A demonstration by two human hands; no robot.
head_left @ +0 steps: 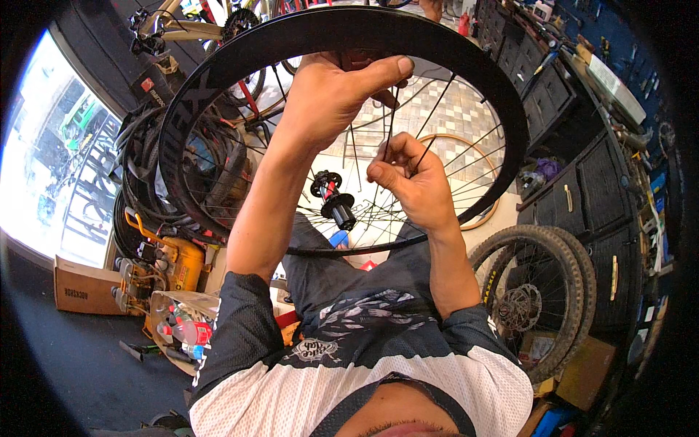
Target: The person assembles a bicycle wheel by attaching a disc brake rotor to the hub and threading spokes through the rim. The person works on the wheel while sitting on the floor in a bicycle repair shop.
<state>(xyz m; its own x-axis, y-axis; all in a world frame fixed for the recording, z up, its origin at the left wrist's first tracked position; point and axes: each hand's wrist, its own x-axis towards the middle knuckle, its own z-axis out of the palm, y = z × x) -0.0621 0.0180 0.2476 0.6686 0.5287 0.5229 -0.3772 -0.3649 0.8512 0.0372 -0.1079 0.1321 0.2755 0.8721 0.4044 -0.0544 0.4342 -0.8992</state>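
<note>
A deep black bicycle wheel rim [342, 25] is held up in front of me, tilted toward me. Inside its ring sits a black hub [333, 200] with red markings, and thin black spokes [437, 109] run between hub and rim, several with loose-looking ends. My left hand [331, 95] reaches through the ring to the far side of the rim, its thumb stretched out and its other fingers partly hidden against the rim's inner edge. My right hand [415, 178] is closed, thumb and fingers pinching a spoke below my left fingertips.
Tyres hang in a dark bundle [145, 160] at the left, above a yellow air compressor [182, 258]. A cardboard box [87, 286] lies by the bright window. Mountain-bike wheels [539, 298] lean at the right against black drawers [604, 182]. Tools line the workbench.
</note>
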